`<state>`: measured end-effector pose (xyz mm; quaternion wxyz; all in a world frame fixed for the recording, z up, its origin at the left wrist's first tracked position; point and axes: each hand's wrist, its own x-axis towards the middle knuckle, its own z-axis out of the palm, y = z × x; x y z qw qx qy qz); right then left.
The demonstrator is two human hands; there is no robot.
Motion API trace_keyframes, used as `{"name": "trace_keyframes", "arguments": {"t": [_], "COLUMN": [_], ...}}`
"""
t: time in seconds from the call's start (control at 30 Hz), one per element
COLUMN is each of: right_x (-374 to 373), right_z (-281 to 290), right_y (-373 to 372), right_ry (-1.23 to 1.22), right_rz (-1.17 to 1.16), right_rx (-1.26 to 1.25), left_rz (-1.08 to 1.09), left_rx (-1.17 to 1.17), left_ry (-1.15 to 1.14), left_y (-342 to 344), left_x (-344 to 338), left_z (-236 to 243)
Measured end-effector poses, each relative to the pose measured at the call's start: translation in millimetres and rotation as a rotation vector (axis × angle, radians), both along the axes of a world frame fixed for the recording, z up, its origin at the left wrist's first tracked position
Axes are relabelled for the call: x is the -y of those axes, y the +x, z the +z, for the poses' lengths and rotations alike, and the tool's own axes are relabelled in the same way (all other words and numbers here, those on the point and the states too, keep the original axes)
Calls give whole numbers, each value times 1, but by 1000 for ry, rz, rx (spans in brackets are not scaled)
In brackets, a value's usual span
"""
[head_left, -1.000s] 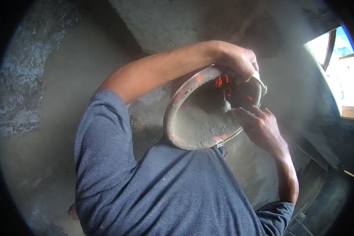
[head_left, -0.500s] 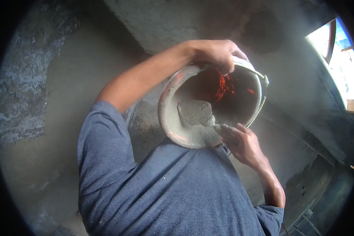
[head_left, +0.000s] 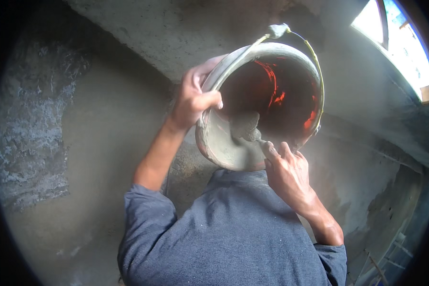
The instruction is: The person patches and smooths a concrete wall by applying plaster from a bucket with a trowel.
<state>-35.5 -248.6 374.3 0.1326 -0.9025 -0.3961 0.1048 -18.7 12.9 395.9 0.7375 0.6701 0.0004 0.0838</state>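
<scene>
— Looks like a bare room, w/ grey wall [head_left: 114, 157] behind everything & a paler rough patch [head_left: 38, 138] far L. Now, gripping what w/ L fingers [head_left: 209, 100]?
— Clamped on bucket [head_left: 204, 143], at L side of rim, w/ thumb over the edge & the others round the outside.
— And w/ R fingers [head_left: 271, 152]?
— Closed on trowel [head_left: 245, 126], pinching it by the handle end. Caked w/ cement-like stuff, so can't tell exact blade shape.
— Held where?
— Inside bucket's mouth, nr lower L wall. Can't tell if touching.
— Tipped or upright?
— Tipped, w/ mouth facing cam. Smeared grey on rim & lower inside; showing orange-red streaks [head_left: 274, 81] deeper in. See also wire handle [head_left: 321, 66], arching above rim w/ a grey lump [head_left: 279, 31] at top.
— Nearer body?
— Dressed in blue-grey shirt [head_left: 248, 219], just below bucket in view.
— Farther out?
— Note bright window [head_left: 400, 38], upper R, w/ a bit of wood [head_left: 428, 93] at its lower corner.
</scene>
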Motion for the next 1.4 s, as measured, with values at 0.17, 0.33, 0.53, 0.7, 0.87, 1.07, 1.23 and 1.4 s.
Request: {"name": "trace_keyframes", "arguments": {"t": [0.17, 0.33, 0.53, 0.7, 0.87, 1.07, 1.23, 1.4], "right_x": [-4, -1, 2, -12, -26, -7, 28, 64], "right_z": [-3, 3, 7, -14, -7, -3, -29, -96], "right_y": [-4, 4, 18, 5, -13, 3, 23, 7], "right_ry": [189, 303, 87, 255, 500, 690, 650, 689], "right_rz": [-49, -141, -84, 42, -116, -341, -510, -676], "right_rx": [-252, -186, 137, -77, -330, -399, -548, -682], "left_rz": [162, 322, 409, 458, 522, 607, 738, 906], "left_rx": [64, 87, 198, 270, 277, 238, 62, -35], "left_ry": [-72, -64, 53, 33, 114, 14, -122, -22], "left_y": [-25, -39, -45, -39, -44, -40, -42, -55], "left_x": [6, 4, -3, 10, 18, 12, 0, -9], "left_z": [-18, -22, -10, -1, -1, -16, -57, -109]}}
